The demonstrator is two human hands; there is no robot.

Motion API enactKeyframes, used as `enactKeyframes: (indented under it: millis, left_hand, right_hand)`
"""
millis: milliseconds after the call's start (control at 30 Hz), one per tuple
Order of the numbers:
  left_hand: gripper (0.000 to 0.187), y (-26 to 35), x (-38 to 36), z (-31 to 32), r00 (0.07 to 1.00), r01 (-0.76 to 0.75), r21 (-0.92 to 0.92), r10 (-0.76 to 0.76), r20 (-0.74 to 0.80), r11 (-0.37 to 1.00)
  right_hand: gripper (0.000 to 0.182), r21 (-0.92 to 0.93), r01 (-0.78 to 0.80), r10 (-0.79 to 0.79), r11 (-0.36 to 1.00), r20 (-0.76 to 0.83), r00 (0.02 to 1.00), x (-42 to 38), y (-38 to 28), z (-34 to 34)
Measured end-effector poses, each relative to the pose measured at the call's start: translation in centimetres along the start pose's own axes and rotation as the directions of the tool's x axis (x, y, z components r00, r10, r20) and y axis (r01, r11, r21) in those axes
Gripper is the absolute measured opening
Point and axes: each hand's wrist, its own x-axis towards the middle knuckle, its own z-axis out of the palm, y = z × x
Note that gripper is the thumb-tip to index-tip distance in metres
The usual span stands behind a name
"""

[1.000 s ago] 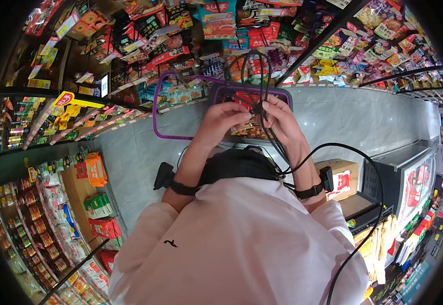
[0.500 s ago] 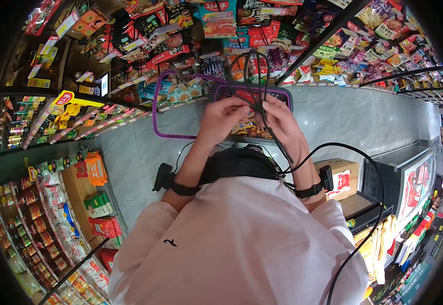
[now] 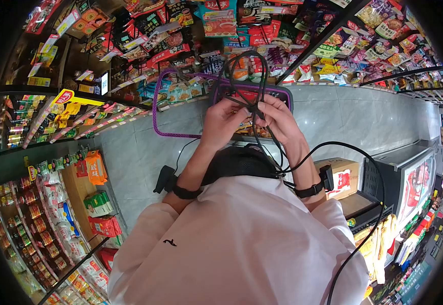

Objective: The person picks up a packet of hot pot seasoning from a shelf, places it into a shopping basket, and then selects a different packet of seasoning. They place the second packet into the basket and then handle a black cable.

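Observation:
A looped black cable (image 3: 266, 68) is gathered at its middle between my two hands, its loops standing up beyond my fingertips. My left hand (image 3: 223, 122) is closed, with thumb and fingers pinching a strand on the left of the gathered part. On the other side, my right hand (image 3: 281, 121) pinches the bundle at the crossing point. Loose strands run down from there toward my waist. Behind and below both hands is a dark shopping basket with a purple rim (image 3: 288, 96), holding colourful packets. My hands partly cover it.
A purple-edged handle (image 3: 155, 109) extends left of the basket. Shelves of packaged food (image 3: 219, 23) curve across the front and left. To the right stand a cardboard box (image 3: 341, 175) and a dark-cased cabinet (image 3: 402, 157). Another black cable (image 3: 382, 188) hangs past my right arm.
The cable loops have spread wider and shifted, with a strand now reaching out to the left. Both hands stay over the basket, their fingers slightly repositioned at the crossing.

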Motion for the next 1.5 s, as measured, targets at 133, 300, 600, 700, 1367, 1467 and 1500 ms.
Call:
enactKeyframes:
  millis: [133,300,600,700,1367,1467,1500]
  left_hand:
    - [0.019,0.3,-0.2,-0.2,0.999,0.015,-0.096,-0.01,0.048,0.995]
    - [0.024,0.8,-0.4,-0.4,0.982,0.083,-0.155,-0.054,0.183,0.984]
    - [0.023,0.2,-0.1,-0.6,0.981,-0.1,-0.006,0.1,0.168,0.995]
    - [0.022,0.9,0.1,-1.0,0.97,-0.131,0.093,0.108,0.217,0.987]
    - [0.015,0.6,0.4,-0.2,0.988,0.152,0.059,-0.151,-0.023,0.987]
    - [0.012,-0.1,0.5,0.0,0.995,0.087,0.01,-0.086,-0.047,0.996]
    - [0.011,-0.3,0.4,0.2,0.997,0.055,-0.014,-0.056,-0.06,0.998]
  right_hand:
    - [0.016,0.042,0.006,-0.008,0.999,0.041,0.999,0.1,0.0,-0.6]
    - [0.014,0.024,0.008,-0.01,1.0,0.043,0.999,-0.3,-0.2,0.5]
    - [0.017,0.204,-0.036,0.02,0.978,0.081,0.997,0.3,1.0,-0.8]
    - [0.017,0.206,-0.031,0.008,0.978,0.113,0.994,-0.1,0.7,0.0]
    - [0.019,-0.097,0.144,-0.153,0.985,-0.097,0.983,-0.2,0.1,0.6]
    - [0.019,-0.087,0.141,-0.15,0.986,-0.109,0.983,-0.1,0.0,0.7]
    - [0.019,-0.1,0.149,-0.16,0.984,-0.115,0.98,0.0,0.1,0.6]
